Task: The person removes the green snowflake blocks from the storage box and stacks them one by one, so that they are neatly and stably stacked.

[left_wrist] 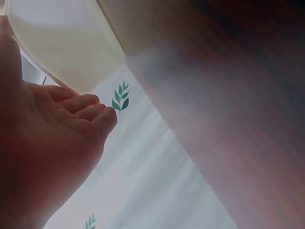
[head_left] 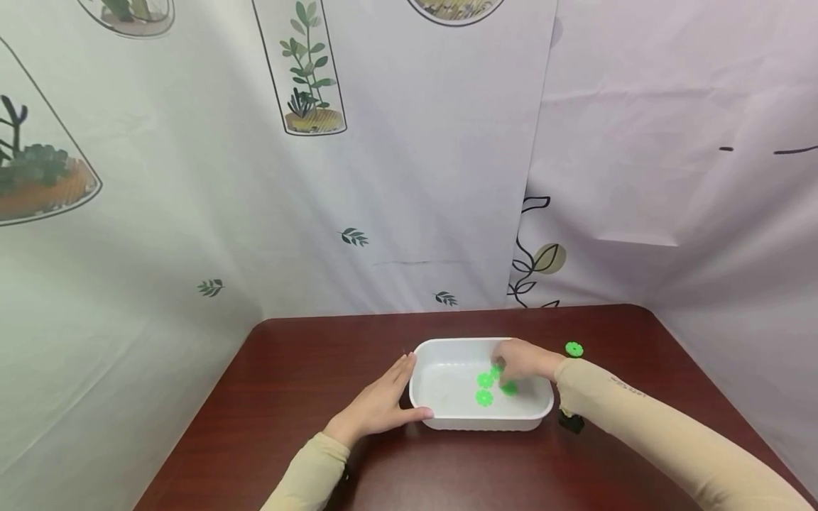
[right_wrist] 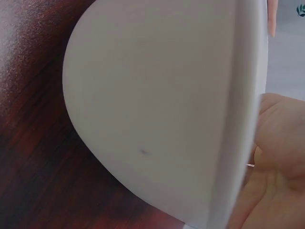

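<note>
A white basin (head_left: 447,387) stands on the dark red table. My left hand (head_left: 380,401) rests against its left end, fingers extended along the wall and thumb at the front rim; the left wrist view shows this hand (left_wrist: 71,124) beside the basin's outer wall (left_wrist: 66,43). My right hand (head_left: 520,358) reaches down over the far right rim, slightly blurred, fingers bent among several bright green flower-shaped discs (head_left: 485,397) on the basin floor. In the right wrist view, the basin wall (right_wrist: 157,95) hides those fingertips; I cannot tell whether they pinch a disc.
One more green flower-shaped disc (head_left: 574,348) shows to the right of the basin, just beyond the right sleeve (head_left: 613,397). A small black object (head_left: 571,421) shows under the right wrist. White fabric printed with plants (head_left: 409,177) hangs behind the table (head_left: 307,362).
</note>
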{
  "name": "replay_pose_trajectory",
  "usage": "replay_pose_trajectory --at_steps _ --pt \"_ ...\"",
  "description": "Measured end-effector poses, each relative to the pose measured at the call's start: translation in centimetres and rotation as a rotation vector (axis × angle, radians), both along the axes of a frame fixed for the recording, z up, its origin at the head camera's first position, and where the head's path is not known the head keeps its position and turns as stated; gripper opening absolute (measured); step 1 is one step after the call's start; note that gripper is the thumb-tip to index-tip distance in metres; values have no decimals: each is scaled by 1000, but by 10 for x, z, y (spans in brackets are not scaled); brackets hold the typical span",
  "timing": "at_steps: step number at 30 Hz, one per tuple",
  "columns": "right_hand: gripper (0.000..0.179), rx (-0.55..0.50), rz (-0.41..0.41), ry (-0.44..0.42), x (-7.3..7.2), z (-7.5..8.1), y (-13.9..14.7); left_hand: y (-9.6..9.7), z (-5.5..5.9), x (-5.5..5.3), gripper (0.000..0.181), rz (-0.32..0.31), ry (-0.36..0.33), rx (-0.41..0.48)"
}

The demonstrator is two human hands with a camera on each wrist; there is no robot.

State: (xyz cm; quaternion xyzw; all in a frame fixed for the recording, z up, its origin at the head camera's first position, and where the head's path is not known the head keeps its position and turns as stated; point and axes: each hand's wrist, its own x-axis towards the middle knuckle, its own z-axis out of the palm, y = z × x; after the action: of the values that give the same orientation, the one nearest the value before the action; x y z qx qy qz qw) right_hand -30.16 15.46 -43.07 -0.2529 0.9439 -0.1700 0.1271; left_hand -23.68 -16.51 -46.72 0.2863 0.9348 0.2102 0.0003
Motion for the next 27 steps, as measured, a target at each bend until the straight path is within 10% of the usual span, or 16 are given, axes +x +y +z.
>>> replay_pose_trajectory --at_steps 27 --pt "24 -63 39 66 3 -10 2 0 -1 0 110 12 -3 -4"
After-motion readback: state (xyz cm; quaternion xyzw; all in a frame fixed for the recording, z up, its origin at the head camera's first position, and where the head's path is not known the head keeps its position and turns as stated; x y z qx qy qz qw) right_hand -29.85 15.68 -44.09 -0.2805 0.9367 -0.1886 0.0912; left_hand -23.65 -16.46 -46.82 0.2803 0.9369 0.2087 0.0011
